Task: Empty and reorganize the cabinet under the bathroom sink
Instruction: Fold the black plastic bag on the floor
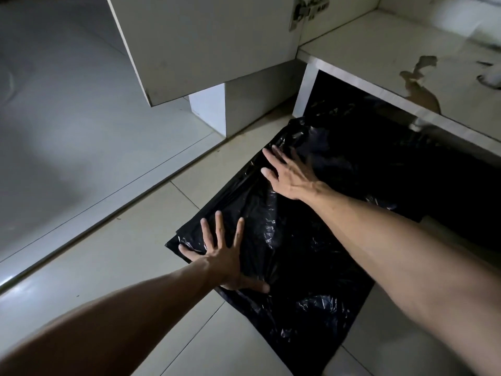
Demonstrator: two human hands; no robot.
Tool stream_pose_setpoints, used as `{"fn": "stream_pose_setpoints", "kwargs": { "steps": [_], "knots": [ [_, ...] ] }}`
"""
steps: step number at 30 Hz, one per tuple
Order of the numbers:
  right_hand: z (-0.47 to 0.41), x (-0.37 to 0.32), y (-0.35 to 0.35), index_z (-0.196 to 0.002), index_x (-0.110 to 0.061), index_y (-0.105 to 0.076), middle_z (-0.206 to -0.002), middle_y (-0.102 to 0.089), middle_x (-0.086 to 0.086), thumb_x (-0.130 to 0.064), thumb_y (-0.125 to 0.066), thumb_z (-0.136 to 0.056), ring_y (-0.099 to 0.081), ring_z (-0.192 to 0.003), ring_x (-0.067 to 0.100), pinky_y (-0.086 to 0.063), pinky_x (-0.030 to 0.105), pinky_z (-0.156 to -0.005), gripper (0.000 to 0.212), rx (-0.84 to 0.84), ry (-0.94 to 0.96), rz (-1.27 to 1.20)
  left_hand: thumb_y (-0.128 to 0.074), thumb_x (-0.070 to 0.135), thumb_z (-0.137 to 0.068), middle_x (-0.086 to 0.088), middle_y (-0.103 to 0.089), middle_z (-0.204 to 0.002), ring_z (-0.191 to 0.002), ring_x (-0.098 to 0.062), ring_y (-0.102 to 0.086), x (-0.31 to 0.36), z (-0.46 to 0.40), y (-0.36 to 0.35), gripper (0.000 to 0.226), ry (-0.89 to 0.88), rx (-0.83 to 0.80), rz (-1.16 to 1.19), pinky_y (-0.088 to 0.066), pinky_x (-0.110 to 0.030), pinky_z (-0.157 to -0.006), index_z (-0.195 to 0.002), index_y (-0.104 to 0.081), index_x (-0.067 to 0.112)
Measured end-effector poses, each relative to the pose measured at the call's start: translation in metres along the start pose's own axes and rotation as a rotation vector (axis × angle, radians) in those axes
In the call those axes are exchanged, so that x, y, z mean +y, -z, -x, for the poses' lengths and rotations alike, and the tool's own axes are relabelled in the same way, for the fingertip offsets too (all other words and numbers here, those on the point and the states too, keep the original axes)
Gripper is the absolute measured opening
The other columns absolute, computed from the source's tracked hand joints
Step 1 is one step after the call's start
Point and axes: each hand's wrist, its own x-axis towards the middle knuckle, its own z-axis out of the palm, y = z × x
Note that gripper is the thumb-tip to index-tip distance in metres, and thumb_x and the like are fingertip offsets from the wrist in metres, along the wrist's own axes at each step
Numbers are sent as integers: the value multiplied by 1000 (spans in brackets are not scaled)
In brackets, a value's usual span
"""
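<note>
A black plastic bag lies spread flat on the pale tiled floor, its far end running into the dark gap under the cabinet. The left hand presses palm-down on the near left corner of the bag, fingers splayed wide apart and gripping nothing. The right hand lies flat farther along the bag's left edge, fingers also spread and open against the plastic; its fingertips are slightly blurred. Both forearms are bare.

The cabinet floor above the gap is white and carries a brownish stain, seemingly water damage, though the dim light makes that hard to confirm. The cabinet door stands open to the left, with a metal hinge at its upper inner edge. At the far right edge of the cabinet floor, a small white thing is too blurred to identify.
</note>
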Motion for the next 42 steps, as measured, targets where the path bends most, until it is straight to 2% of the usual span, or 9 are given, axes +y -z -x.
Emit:
{"fn": "stream_pose_setpoints", "kwargs": {
  "steps": [5, 11, 15, 20, 24, 27, 31, 35, 42],
  "knots": [
    [45, 14, 8, -131, -21, -60, -142, -55, 6, -49, -50, -92, -49, -131, 30, -39, 55, -105, 49, 500, 221, 81, -51, 101, -34, -6, 65, -129, -124, -44, 49, -8, 4, 6, 149, 63, 62, 12, 8, -86, -88, -128, 49, 44],
    [109, 51, 17, -158, -43, -12, -168, 8, -6, -71, -34, -94, -13, -154, 26, -22, 48, -121, 72, -396, -139, -92, -43, 105, -16, -16, 60, -129, -127, -55, 40, -18, 1, 14, 158, 189, -24, -10, -3, -80, -103, -123, 53, 38],
    [131, 81, 62, -147, -37, -46, -159, -36, -4, -56, -53, -94, -38, -143, 20, -35, 39, -114, 57, -184, -58, -124, -44, 104, -37, -23, 36, -152, -138, -53, 27, 18, 1, 37, 152, 123, 94, -190, -1, -78, -104, -142, 36, 28],
    [185, 131, 112, -108, -29, -76, -108, -71, -10, -26, -69, -86, -66, -101, 14, -53, 29, -81, 23, -310, -225, -39, -56, 66, -82, -13, -53, -130, -122, -34, -44, 111, 27, 34, 71, -447, 516, -227, -42, -44, -101, -132, -47, 16],
    [248, 164, 114, -114, -29, -71, -107, -67, -10, -36, -72, -84, -69, -93, 15, -56, 30, -62, 31, -757, -442, 141, -55, 63, -85, -8, -67, -108, -101, -30, -63, 197, 60, -12, 51, -671, 233, -117, -55, -39, -83, -105, -64, 17],
    [292, 194, 91, -124, -21, -67, -124, -65, -3, -40, -86, -68, -69, -99, 23, -61, 40, -77, 63, -906, -588, 246, -56, 66, -85, -11, -63, -101, -98, -29, -63, 255, 86, -60, 66, -683, -59, -95, -46, -27, -73, -110, -63, 5],
    [345, 216, 62, -146, -25, -49, -140, -55, 2, -28, -86, -71, -59, -117, 27, -53, 35, -86, 83, -852, -616, 201, -65, 52, -87, -7, -62, -94, -76, -13, -55, 310, 117, -117, 52, -595, -439, 99, -45, -24, -63, -116, -60, 10],
    [374, 225, 46, -153, -32, -35, -147, -50, 3, -17, -82, -76, -52, -125, 27, -48, 32, -89, 92, -812, -587, 86, -50, 29, -102, -12, -37, -151, -137, -24, -39, 345, 120, -162, 54, -450, -330, 435, -31, -29, -111, -148, -23, 20],
    [371, 248, 58, -92, -8, -74, -73, -60, 4, -10, -62, -88, -51, -64, 18, -40, 26, -62, 12, -516, -543, -88, -60, 14, -80, -6, -70, -110, -101, -25, -68, 336, 96, -74, 38, -633, -35, 410, -55, -27, -86, -116, -69, 24]
  ]
}}
